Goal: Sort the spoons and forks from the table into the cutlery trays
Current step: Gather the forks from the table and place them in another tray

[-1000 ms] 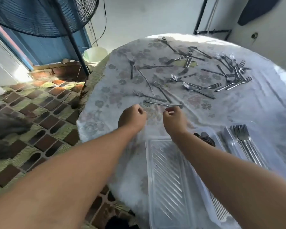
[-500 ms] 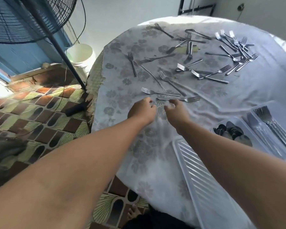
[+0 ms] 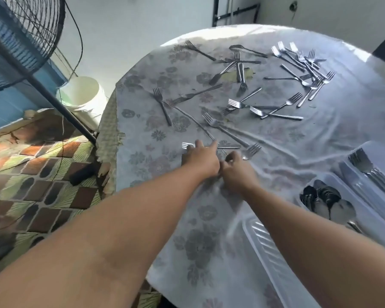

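I note both hands have reached forward since a second ago: left hand (image 3: 201,160) fingers spread flat over the nearest fork (image 3: 188,145) on the tablecloth (image 3: 320,138), right hand (image 3: 237,168) curled pinching a second fork (image 3: 250,150), pickup starting.

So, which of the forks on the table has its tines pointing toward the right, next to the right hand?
The fork just beyond the right hand, tines up-right toward the trays. The fork under the left hand points its tines left.
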The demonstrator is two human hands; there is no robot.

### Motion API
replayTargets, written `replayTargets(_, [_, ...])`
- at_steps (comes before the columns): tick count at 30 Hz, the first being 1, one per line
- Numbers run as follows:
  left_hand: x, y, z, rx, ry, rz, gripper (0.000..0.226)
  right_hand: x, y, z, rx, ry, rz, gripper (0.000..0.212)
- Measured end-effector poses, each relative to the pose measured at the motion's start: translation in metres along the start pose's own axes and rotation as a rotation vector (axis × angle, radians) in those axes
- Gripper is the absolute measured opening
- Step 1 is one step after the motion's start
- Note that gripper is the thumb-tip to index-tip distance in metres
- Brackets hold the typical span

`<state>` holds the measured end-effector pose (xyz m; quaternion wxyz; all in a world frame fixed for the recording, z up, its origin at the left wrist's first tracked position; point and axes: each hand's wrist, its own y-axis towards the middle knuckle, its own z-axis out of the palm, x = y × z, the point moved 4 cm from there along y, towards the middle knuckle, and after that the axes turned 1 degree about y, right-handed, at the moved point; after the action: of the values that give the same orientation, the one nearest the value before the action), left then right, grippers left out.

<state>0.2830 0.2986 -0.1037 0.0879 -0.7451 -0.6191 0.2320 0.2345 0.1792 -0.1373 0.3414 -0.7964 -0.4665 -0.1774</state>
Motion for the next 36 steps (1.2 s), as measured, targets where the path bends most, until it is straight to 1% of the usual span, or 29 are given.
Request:
replayTargets(1, [0.001, 0.006, 0.0, 0.029, 0.052, 0.022, 0.058, 0.0, -0.001, 0.002, -0.028, -0.036, 0.01, 0.024])
replayTargets(3, [0.005, 0.015, 0.003, 0.062, 0.124, 0.047, 0.056, 0.001, -0.005, 0.007, -0.103, -0.095, 0.034, 0.028])
replayTargets(5, [0.011, 0.02, 0.0, 0.038, 0.149, 0.081, 0.047, 0.003, -0.009, 0.006, -0.179, -0.091, 0.084, 0.028])
replayTargets(7, [0.019, 0.021, -0.005, 0.029, 0.122, 0.108, 0.04, 0.002, -0.012, 0.006, -0.232, -0.075, 0.136, 0.024])
replayTargets(10, [0.029, 0.025, -0.01, 0.035, 0.152, 0.173, 0.037, 0.006, -0.013, 0.006, -0.311, -0.034, 0.166, 0.027])
replayTargets(12, [0.038, 0.032, -0.011, -0.005, 0.151, 0.185, 0.034, 0.01, -0.012, 0.006, -0.34, -0.014, 0.194, 0.029])
replayTargets(13, [0.042, 0.036, -0.012, -0.034, 0.144, 0.186, 0.036, 0.012, -0.012, 0.006, -0.345, -0.002, 0.211, 0.031])
replayTargets(16, [0.045, 0.039, -0.015, -0.105, 0.058, 0.172, 0.052, 0.014, -0.013, 0.005, -0.346, 0.047, 0.245, 0.034])
replayTargets(18, [0.039, 0.038, -0.015, -0.125, 0.057, 0.199, 0.049, 0.013, -0.011, 0.004, -0.326, 0.062, 0.256, 0.031])
replayTargets(20, [0.032, 0.036, -0.011, -0.108, 0.071, 0.245, 0.042, 0.013, -0.008, 0.001, -0.292, 0.057, 0.261, 0.018])
replayTargets(21, [0.03, 0.034, -0.009, -0.098, 0.063, 0.257, 0.042, 0.013, -0.007, 0.0, -0.276, 0.046, 0.26, 0.008])
replayTargets(22, [0.031, 0.033, -0.008, -0.093, 0.051, 0.267, 0.042, 0.014, -0.007, -0.001, -0.256, 0.034, 0.263, 0.004])
replayTargets(25, [0.037, 0.033, -0.009, -0.109, 0.057, 0.297, 0.04, 0.018, -0.008, 0.006, -0.186, 0.007, 0.271, 0.011])
replayTargets(28, [0.04, 0.035, -0.01, -0.116, 0.034, 0.287, 0.036, 0.025, -0.011, 0.017, -0.139, -0.084, 0.213, 0.017])
replayTargets(31, [0.044, 0.038, -0.011, -0.136, -0.04, 0.222, 0.03, 0.026, -0.014, 0.021, -0.114, -0.158, 0.166, 0.02])
replayTargets(33, [0.049, 0.04, -0.013, -0.158, -0.074, 0.15, 0.037, 0.023, -0.014, 0.02, -0.115, -0.148, 0.136, 0.023])
replayTargets(36, [0.053, 0.044, -0.009, -0.145, -0.016, 0.053, 0.059, 0.017, -0.013, 0.017, -0.111, -0.124, 0.063, 0.034])
